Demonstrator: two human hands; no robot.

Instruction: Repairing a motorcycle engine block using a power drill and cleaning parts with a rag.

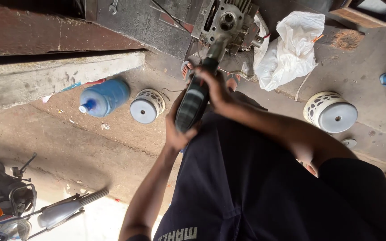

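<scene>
Both hands, left [177,131] and right [213,87], grip a dark power tool [193,100] (tip on a grey engine block [226,22]).

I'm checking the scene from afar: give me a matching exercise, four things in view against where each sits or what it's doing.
Things:
1. power tool
2. blue water jug
3. white plastic bag
4. engine block

Places or states:
A. crumpled on the concrete, right of the engine
B. lying on its side by the concrete step
C. gripped by the left hand and right hand
D. at the tool's tip, top of view

Pairs: 1-C, 2-B, 3-A, 4-D
</scene>
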